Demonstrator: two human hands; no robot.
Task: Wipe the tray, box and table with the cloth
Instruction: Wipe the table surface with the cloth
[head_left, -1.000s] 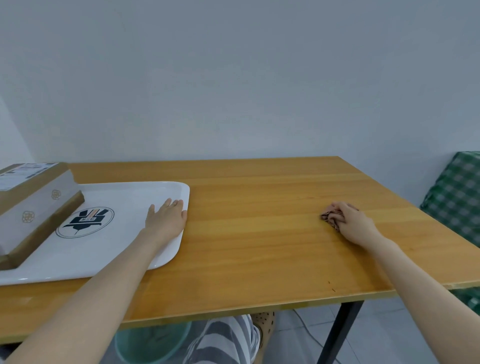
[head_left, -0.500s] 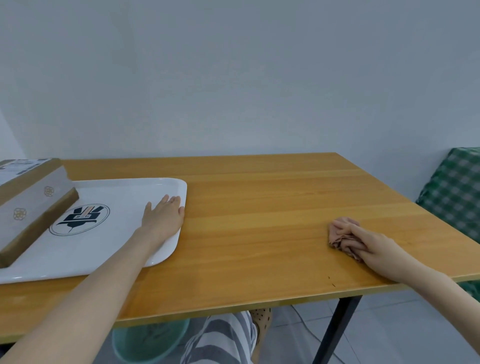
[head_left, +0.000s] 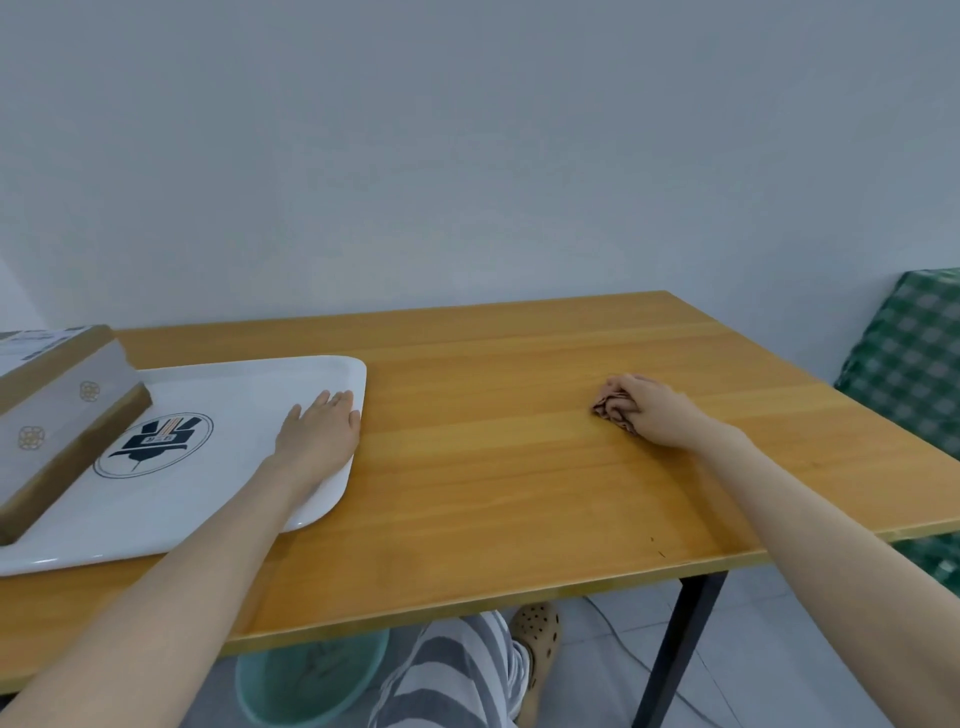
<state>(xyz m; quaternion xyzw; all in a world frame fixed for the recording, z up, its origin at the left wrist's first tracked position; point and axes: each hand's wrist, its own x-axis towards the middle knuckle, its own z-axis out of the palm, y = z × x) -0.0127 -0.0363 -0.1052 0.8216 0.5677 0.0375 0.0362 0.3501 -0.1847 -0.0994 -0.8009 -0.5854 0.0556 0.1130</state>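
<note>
Wiping the table (head_left: 493, 467) rn, my right hand (head_left: 657, 415) is clenching the bunched cloth (head_left: 609, 411) at its right side. Left hand (head_left: 322, 431) is lying flat on the tray (head_left: 208, 499) corner, box (head_left: 57, 415) sitting on that tray. Next imo I'm needing sweeps toward the middle.

A plain pale grey wall (head_left: 467, 156) fills the far side, a green checked cover (head_left: 904, 364) shows at the right, and a teal bin (head_left: 311, 680) sits on the pale tiled floor (head_left: 779, 649), near and left.
</note>
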